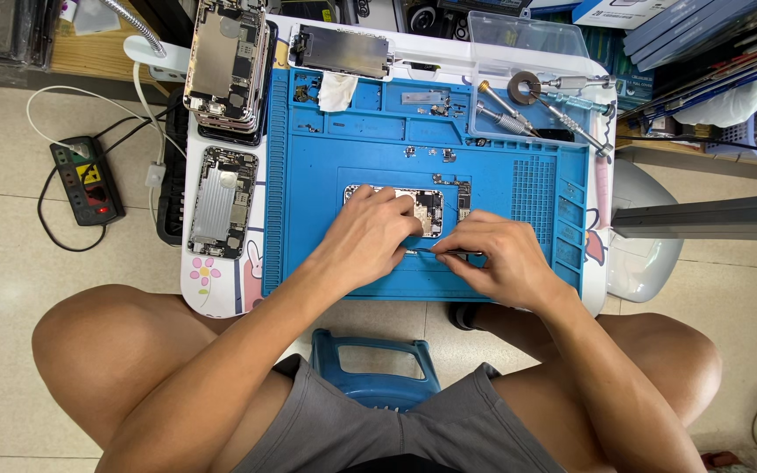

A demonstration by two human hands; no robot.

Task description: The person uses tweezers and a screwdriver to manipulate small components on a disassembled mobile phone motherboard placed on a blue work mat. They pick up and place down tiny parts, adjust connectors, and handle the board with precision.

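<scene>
Presently | left hand (370, 235) lies flat, fingers pressing opened phone chassis (418, 208) at centre of blue repair mat (326, 175) | right hand (501, 258) pinched closed around tweezers (449, 252), tips near chassis's near edge.

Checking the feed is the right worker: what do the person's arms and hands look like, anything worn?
Both arms are bare to the shoulder, no sleeves. The left hand and right hand are bare: no gloves, rings, watch or wrist strap visible. Grey shorts are the only clothing in view.
</scene>
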